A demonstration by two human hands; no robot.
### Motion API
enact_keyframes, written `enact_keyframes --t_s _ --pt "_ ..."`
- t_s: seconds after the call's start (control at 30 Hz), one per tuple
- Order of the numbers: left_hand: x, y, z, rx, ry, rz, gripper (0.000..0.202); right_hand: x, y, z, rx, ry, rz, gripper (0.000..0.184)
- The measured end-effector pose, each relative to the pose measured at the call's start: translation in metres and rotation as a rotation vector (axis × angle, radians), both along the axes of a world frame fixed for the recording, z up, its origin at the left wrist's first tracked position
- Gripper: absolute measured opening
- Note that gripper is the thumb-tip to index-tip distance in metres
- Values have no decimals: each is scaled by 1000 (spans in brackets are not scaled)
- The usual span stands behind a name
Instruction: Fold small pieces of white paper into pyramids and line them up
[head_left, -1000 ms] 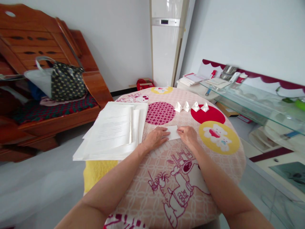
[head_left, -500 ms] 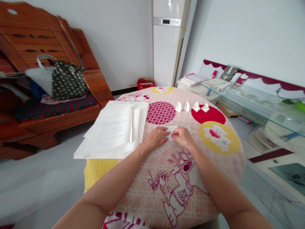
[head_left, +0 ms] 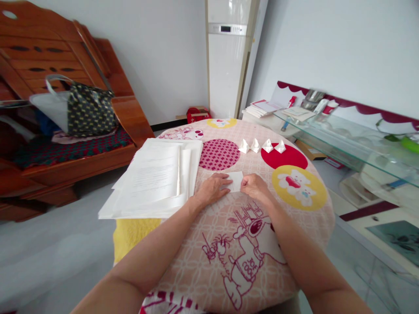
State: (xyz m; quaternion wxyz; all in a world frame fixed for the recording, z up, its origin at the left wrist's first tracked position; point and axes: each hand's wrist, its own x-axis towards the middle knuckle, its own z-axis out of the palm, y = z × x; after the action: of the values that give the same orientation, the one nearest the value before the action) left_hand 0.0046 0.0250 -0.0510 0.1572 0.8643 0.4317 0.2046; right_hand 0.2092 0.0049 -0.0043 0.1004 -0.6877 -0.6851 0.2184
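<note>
A small white folded paper (head_left: pixel 235 180) lies on the round table's cartoon-print cloth (head_left: pixel 229 244). My left hand (head_left: pixel 212 189) rests flat on the paper's left part, fingers stretched out. My right hand (head_left: pixel 254 186) has its fingers curled and pressed on the paper's right edge. Several small folded white paper pieces (head_left: pixel 262 146) stand in a row farther back on the table. A thick stack of white sheets (head_left: pixel 153 179) lies to the left of my hands.
A wooden bench (head_left: pixel 65 131) with a dark patterned bag (head_left: pixel 87 111) stands at the left. A tall white floor unit (head_left: pixel 227 56) stands at the back wall. Glass shelves (head_left: pixel 353 139) with small items run along the right, close to the table.
My right hand slid left along the paper half a second ago and has now drawn slightly back to its right edge. The left hand stays pressed on the paper.
</note>
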Motion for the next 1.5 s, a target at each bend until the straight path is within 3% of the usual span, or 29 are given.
enact_keyframes --t_s 0.2,0.27,0.4,0.5,0.7,1.27,1.5 --pt "-2 4 -8 25 -27 -11 37 34 3 -2 81 -7 -32 11" --pt "-1 4 -9 24 -31 -3 37 36 4 -6 129 109 -43 12" --pt "3 0 -6 32 -17 35 38 16 4 -18 225 376 27 11" --pt "9 -6 -3 45 0 90 40 -3 4 -23 278 246 152 8" --pt "13 -6 -6 63 -5 110 44 -10 3 -19 218 154 171 8" --pt "-41 12 7 -145 49 -297 82 -8 2 -20 201 201 142 6" --pt "-22 -3 10 -34 33 -151 52 -5 3 -21 177 248 145 6"
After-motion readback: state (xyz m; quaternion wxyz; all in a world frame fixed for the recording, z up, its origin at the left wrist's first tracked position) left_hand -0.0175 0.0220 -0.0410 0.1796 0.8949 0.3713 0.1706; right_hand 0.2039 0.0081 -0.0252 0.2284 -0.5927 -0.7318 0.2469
